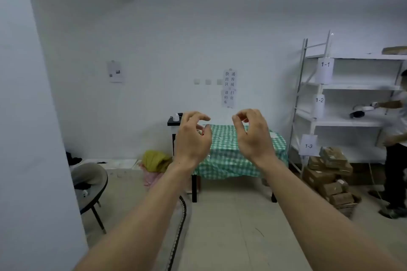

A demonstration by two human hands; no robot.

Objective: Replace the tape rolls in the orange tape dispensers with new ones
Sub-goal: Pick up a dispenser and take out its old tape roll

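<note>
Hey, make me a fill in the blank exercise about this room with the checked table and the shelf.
The table has a ___ and white checked cloth. The lowest label on the shelf reads ___. The cardboard boxes are piled on the ___. The left hand and right hand each hold ___.
Missing words: green; 1-3; floor; nothing.

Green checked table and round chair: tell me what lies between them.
Head view: a yellow bundle sits atop a pink bag on the floor, beside the table at its left end; the chair stands further left.
</note>
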